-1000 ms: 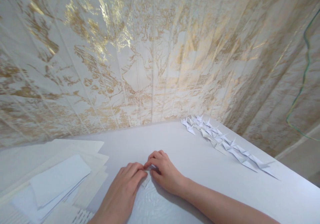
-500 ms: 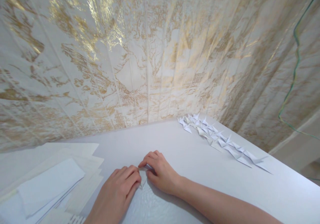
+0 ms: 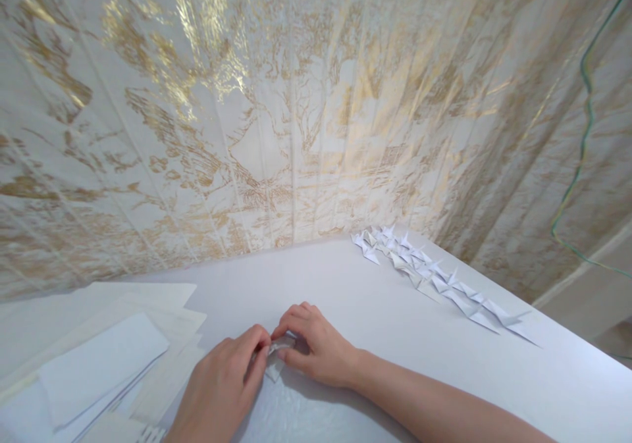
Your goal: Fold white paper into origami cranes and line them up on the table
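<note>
Paper (image 3: 274, 369), small and folded, lies at the counter (image 3: 306, 275) between both hands, neither nearer. I see the left hand (image 3: 224, 376) pinching its left side, fingers nearly closed; the right hand (image 3: 316, 347), loosely curled, holds the other. One corner points wristward; fingers hide the long axis. Paper birds (image 3: 461, 301) stand beyond the right hand.
</note>
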Motion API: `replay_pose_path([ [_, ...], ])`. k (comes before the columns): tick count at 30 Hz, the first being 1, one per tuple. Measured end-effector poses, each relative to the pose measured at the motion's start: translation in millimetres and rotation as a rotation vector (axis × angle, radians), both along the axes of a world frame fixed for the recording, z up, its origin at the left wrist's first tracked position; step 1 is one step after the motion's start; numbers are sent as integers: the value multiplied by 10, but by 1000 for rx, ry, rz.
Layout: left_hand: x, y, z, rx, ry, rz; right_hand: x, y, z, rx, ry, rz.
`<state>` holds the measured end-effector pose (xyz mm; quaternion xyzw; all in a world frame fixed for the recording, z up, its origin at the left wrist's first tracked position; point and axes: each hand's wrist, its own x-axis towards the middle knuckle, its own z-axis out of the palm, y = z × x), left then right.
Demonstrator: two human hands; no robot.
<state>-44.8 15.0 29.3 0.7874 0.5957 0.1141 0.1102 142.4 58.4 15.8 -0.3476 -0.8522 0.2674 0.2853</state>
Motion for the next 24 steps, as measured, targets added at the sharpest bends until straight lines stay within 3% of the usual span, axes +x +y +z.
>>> replay_pose_path([
  [12,-21,27,-2,-3,-17,-8,-32,36,-49,-18,88,-20],
  [17,-31,41,-79,76,-11,-10,-24,39,-43,-36,102,-21],
  [24,-32,88,-147,64,-285,-54,-27,33,-20,-53,153,-37],
])
